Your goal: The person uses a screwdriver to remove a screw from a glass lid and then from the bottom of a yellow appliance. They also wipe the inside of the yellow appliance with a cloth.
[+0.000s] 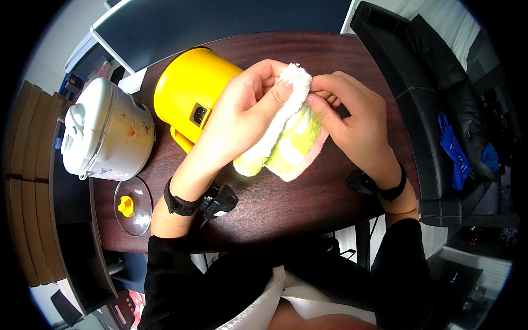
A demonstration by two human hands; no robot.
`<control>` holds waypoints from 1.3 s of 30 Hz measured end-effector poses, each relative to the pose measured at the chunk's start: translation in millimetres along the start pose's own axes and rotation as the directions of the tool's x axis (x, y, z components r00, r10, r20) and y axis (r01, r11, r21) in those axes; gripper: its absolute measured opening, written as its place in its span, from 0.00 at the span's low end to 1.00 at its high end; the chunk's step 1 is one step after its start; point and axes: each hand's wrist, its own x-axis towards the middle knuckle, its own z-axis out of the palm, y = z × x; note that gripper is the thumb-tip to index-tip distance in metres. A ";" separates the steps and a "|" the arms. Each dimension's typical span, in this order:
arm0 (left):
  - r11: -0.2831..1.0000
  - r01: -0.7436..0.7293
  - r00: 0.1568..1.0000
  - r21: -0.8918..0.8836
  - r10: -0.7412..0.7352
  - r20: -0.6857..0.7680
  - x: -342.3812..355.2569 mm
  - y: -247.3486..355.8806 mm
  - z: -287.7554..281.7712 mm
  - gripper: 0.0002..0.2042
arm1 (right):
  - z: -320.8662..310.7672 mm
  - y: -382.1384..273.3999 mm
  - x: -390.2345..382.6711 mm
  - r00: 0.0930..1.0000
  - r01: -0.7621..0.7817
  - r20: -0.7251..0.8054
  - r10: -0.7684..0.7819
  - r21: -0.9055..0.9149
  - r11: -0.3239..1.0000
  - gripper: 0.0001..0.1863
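A fluffy cloth [291, 148], white with yellow-green and pale pink parts, hangs folded between my hands above the table. My left hand [250, 110] grips its upper left side, the thumb pressed on the white part. At its upper right edge, my right hand [352, 110] pinches the cloth between thumb and forefinger, the other fingers curled in. Just behind my left hand lies a yellow pot-like appliance [190, 82] on its side, with a black power socket [199, 114] facing me. Part of it is hidden by my hand and forearm.
On the left of the dark wooden table [308, 206] stands a white rice cooker [113, 132] with a flower print. Nearer me lies a glass lid [140, 220] with a yellow knob [126, 206]. A dark partition [220, 22] rises behind the table; a black sofa [410, 104] stands right.
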 end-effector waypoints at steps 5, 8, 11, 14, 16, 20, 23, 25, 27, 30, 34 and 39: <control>1.000 -0.020 0.998 0.013 0.020 -0.054 -2.4 -0.1 3.0 0.10 | 4.8 -1.3 -3.5 1.000 0.003 -0.020 -0.004 -0.040 0.999 0.08; 0.997 -0.047 0.995 0.059 0.052 -0.080 -2.3 -2.7 4.5 0.09 | 6.9 1.4 -5.6 1.000 -0.011 -0.007 0.011 -0.038 0.999 0.08; 0.985 -0.099 0.986 0.138 0.115 -0.119 -2.4 -3.8 6.9 0.09 | 9.6 -5.0 -7.8 1.000 -0.020 0.002 0.020 -0.089 0.996 0.07; 0.961 -0.149 0.969 0.231 0.189 -0.161 -2.3 -8.0 10.9 0.09 | 15.1 -7.5 -10.4 0.999 -0.027 -0.044 0.022 -0.105 0.994 0.07; 0.950 -0.160 0.960 0.270 0.214 -0.183 -1.8 -10.2 12.5 0.09 | 18.7 -6.1 -11.8 0.997 -0.044 -0.063 0.037 -0.113 0.993 0.07; 0.952 -0.143 0.960 0.271 0.200 -0.196 -1.1 -10.2 12.7 0.09 | 21.5 -3.0 -11.5 0.997 -0.025 -0.070 0.013 -0.171 0.985 0.06; 0.961 -0.123 0.965 0.246 0.174 -0.197 -0.6 -10.3 11.1 0.09 | 19.8 -1.7 -10.6 0.998 0.006 -0.058 -0.017 -0.188 0.982 0.07; 0.976 -0.097 0.970 0.194 0.136 -0.203 -0.9 -9.1 9.4 0.09 | 15.2 -6.0 -7.2 1.000 -0.006 -0.025 0.002 -0.159 0.987 0.07; 0.992 -0.057 0.975 0.113 0.079 -0.208 -0.9 -5.1 8.3 0.10 | 14.4 -5.5 -6.7 1.000 -0.003 -0.020 0.000 -0.142 0.990 0.07; 0.988 -0.066 0.979 0.138 0.090 -0.183 -1.3 -9.6 8.6 0.10 | 16.0 -0.8 -7.9 0.999 0.007 -0.038 -0.012 -0.131 0.991 0.07; 0.984 -0.056 0.981 0.170 0.086 -0.173 -2.2 -4.8 10.1 0.10 | 13.0 -0.1 -6.4 1.000 -0.012 -0.027 0.009 -0.112 0.994 0.06; 0.987 -0.062 0.978 0.150 0.090 -0.186 -1.8 -5.9 10.4 0.10 | 15.0 3.5 -6.3 0.999 -0.036 -0.032 0.035 -0.031 0.999 0.06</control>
